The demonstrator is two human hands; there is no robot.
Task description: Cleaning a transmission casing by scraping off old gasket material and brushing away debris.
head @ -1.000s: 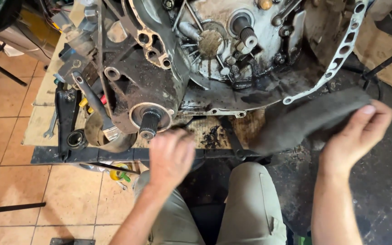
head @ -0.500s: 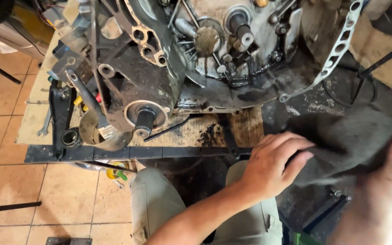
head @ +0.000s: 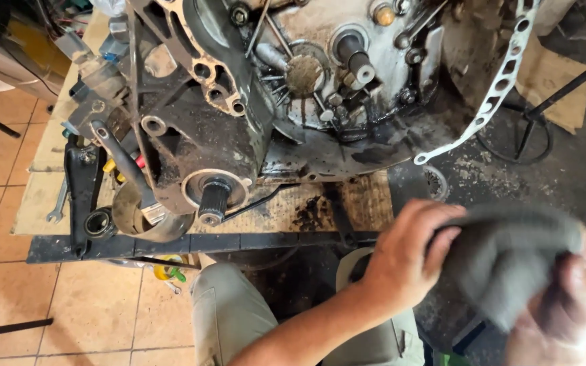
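Observation:
My left hand (head: 408, 254) and my right hand (head: 564, 312) both grip a grey rag (head: 503, 257), bunched between them at the lower right, above my knees. Ahead, on a wooden board (head: 367, 200), lies a large greasy engine and gearbox casing (head: 239, 102) with a splined shaft stub (head: 211, 200) pointing toward me. Neither hand touches the casing.
A perforated white metal bracket (head: 490, 102) hangs off the casing's right side. A black arm with a bushing (head: 86, 196) and a spanner (head: 59, 203) lie at the left. A dark steel bar (head: 171, 245) runs along the board's front edge. Tiled floor (head: 8, 298) lies at the left.
My left hand has come away from the shaft stub and moved right onto the rag. My right hand has drawn the rag down and toward me, bunching it.

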